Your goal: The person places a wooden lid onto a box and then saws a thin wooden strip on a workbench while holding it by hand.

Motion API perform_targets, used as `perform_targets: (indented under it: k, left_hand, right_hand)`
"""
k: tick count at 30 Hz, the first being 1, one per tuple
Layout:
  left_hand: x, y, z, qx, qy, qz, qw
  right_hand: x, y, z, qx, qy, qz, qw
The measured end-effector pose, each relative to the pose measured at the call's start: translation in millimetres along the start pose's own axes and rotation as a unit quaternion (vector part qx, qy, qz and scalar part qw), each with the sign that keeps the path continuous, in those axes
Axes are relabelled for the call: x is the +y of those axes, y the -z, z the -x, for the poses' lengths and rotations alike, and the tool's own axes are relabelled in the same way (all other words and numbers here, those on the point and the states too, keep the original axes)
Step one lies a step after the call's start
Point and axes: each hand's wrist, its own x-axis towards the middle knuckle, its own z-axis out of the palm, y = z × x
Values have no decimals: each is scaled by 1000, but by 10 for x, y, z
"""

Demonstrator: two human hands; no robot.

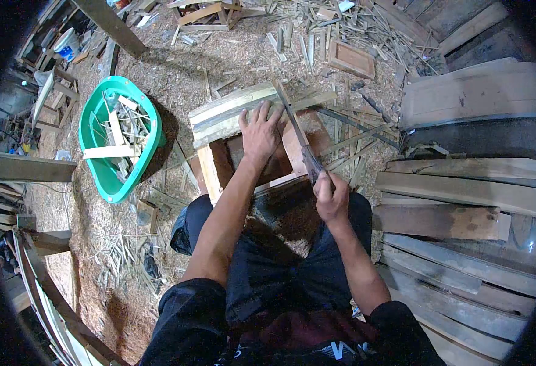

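Note:
A wooden box frame [209,169], partly open on top, stands between my knees. Pale planks [219,119] lie across its far part. My left hand [260,134] presses flat on these planks, fingers spread. In my right hand [331,196], closed around the handle, is a handsaw [308,157]. Its blade runs away from me along the right ends of the planks, close against them. The exact contact of the teeth with the wood is too fine to make out.
To the left stands a green plastic tub [153,149] holding wood offcuts. Stacked boards [463,192] fill the right side. A wooden post [110,27] rises at the upper left. Sawdust and scattered strips cover the floor, with a small wooden panel [351,59] farther off.

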Motion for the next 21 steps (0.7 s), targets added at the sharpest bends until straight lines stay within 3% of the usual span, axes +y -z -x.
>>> perform_targets:
  k: [11, 21]
  left_hand:
    - [-23, -41, 56, -12, -3, 16, 1000]
    - [11, 9, 33, -15, -3, 35, 999]
  right_hand:
    - [139, -135, -86, 23, 23, 23, 999]
    - [90, -17, -18, 6, -12, 38, 999]
